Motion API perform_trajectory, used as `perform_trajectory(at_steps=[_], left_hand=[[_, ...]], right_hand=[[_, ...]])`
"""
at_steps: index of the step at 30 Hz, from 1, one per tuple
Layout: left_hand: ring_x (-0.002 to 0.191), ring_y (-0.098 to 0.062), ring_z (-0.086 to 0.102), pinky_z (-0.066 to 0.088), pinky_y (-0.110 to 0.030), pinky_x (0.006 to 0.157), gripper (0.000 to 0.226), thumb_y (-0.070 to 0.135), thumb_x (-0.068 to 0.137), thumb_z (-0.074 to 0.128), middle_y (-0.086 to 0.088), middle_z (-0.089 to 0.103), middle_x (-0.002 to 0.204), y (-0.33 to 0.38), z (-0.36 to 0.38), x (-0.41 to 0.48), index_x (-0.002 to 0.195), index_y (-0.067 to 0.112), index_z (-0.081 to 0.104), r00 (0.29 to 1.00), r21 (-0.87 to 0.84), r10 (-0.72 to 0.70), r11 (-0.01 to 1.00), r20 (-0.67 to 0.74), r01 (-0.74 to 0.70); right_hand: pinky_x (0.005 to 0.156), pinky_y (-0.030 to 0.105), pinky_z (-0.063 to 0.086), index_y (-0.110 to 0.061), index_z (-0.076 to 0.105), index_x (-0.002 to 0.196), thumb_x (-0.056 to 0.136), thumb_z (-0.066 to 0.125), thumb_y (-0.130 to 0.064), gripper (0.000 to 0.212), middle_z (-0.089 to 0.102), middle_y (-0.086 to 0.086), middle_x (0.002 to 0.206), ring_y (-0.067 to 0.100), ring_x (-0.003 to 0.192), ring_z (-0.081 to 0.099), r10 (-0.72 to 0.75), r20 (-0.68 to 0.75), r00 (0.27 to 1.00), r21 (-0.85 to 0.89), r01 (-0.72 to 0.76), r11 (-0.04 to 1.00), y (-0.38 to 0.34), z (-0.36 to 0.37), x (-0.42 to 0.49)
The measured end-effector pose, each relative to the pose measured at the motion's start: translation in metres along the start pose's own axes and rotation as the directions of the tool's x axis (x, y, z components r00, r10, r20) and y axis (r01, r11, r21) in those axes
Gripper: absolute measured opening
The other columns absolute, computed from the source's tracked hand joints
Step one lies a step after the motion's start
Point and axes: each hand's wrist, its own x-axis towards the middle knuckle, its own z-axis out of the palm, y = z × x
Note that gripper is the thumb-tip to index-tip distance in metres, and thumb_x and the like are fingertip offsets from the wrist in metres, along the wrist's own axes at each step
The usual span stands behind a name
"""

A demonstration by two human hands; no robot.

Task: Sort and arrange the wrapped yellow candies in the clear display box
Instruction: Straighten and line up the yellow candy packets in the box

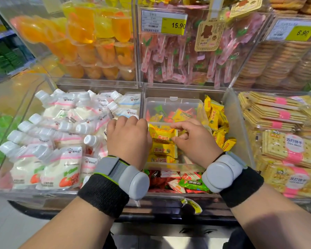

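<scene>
A clear display box (172,103) sits in the middle bin, on top of loose candies. Inside its near half, three wrapped yellow candies lie in a column: the top one (162,134), one below it (162,150) and a third (161,159). My right hand (196,141) pinches the right end of the top candy between thumb and fingers. My left hand (128,139) is curled at the box's left edge, touching the same candy's left end; its fingertips are hidden. The box's far half holds mixed yellow, red and green candies (174,114).
More yellow candies (217,123) are piled right of the box. Red and green candies (183,182) lie in front of it. White drink pouches (61,133) fill the left bin, cracker packs (285,141) the right. Clear bins of jellies, lollipops and biscuits stand behind.
</scene>
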Motion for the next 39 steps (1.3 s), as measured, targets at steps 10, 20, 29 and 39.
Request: perform_trajectory(at_steps=[10,20,29,39], left_hand=[[0.103,-0.03,0.046,0.021,-0.04,0.093,0.022,0.035,0.085,0.049,-0.003,0.061,0.098,0.0,0.0,-0.001,0.094,0.019,0.06,0.999,0.047,0.019,0.999,0.03,-0.021],[0.103,-0.028,0.047,0.019,-0.04,0.093,0.018,0.036,0.083,0.051,0.0,0.062,0.096,-0.001,-0.002,-0.001,0.09,0.022,0.06,0.999,0.048,0.028,0.998,0.028,-0.029],[0.105,-0.027,0.047,0.019,-0.041,0.096,0.022,0.039,0.084,0.049,0.0,0.061,0.1,0.01,-0.01,-0.004,0.097,0.024,0.059,0.998,0.035,0.06,0.998,0.026,-0.061],[0.104,-0.027,0.049,0.016,-0.038,0.092,0.019,0.039,0.081,0.054,0.002,0.061,0.1,0.04,-0.017,-0.007,0.095,0.027,0.059,0.986,-0.007,0.165,0.986,-0.013,-0.166]], right_hand=[[0.065,-0.006,0.032,-0.021,0.059,0.118,0.081,0.062,-0.015,0.038,0.046,-0.005,0.101,-0.003,0.066,0.05,-0.008,0.048,0.999,-0.049,0.011,0.999,0.002,0.001,0.0],[0.077,0.012,0.042,-0.029,0.054,0.122,0.082,0.055,-0.016,0.042,0.057,-0.005,0.109,0.006,0.087,0.057,0.003,0.142,0.99,-0.061,0.006,0.998,-0.001,-0.009,-0.005],[0.063,0.004,0.039,-0.027,0.057,0.118,0.081,0.055,-0.015,0.038,0.058,-0.007,0.107,-0.003,0.077,0.055,-0.01,0.114,0.993,0.0,0.01,1.0,0.001,-0.023,-0.014],[0.073,0.01,0.042,-0.027,0.059,0.11,0.081,0.057,-0.011,0.033,0.059,-0.004,0.106,0.01,0.082,0.06,-0.018,-0.005,1.0,0.047,0.019,0.999,0.011,-0.052,-0.024]])
